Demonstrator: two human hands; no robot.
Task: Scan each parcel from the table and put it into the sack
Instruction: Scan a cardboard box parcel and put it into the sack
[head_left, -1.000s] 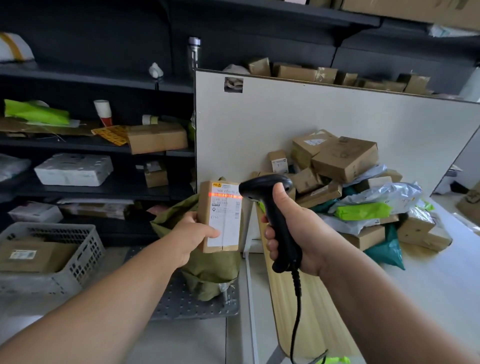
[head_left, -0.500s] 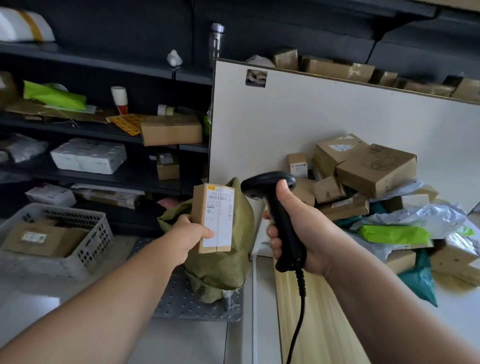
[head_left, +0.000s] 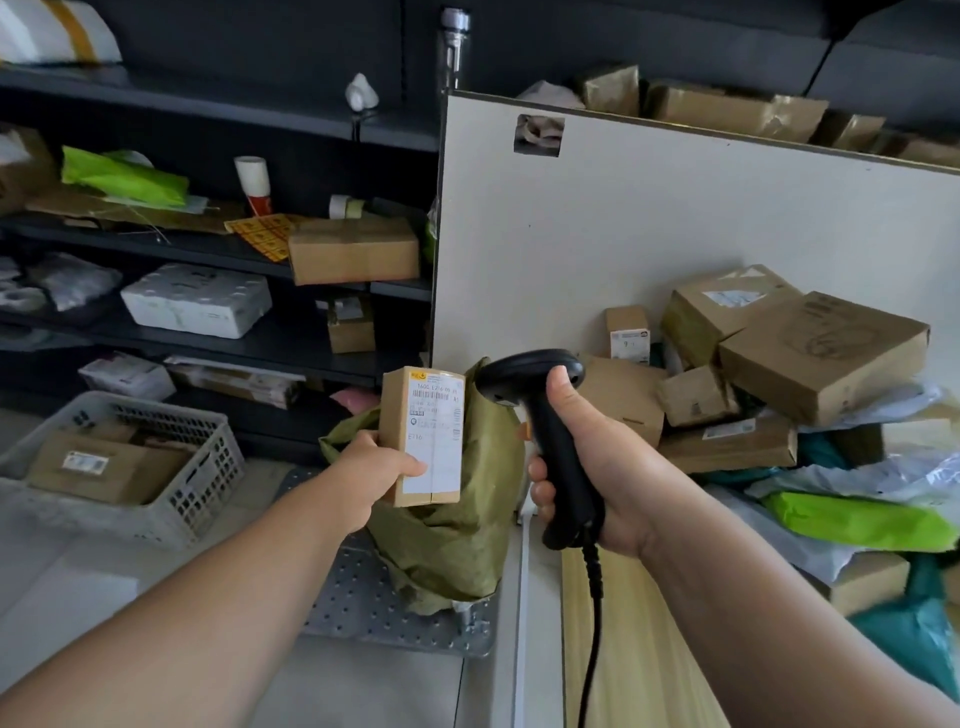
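Looks like a parcel sorting depot: cardboard boxes and poly mailers heaped on the table (head_left: 649, 649), dark storage shelves (head_left: 218, 244) stuffed with packages, plastic crate (head_left: 171, 467) alongside.

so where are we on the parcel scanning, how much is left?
Done: uncertain; the green sack bulges, contents hidden. In hand: the left hand holds a small labelled cardboard box in front of the sack, next to the barcode scanner held in the right hand; no beam shows on the label. Left: drop this box in, then the big pile of parcels on the table. Looks early.
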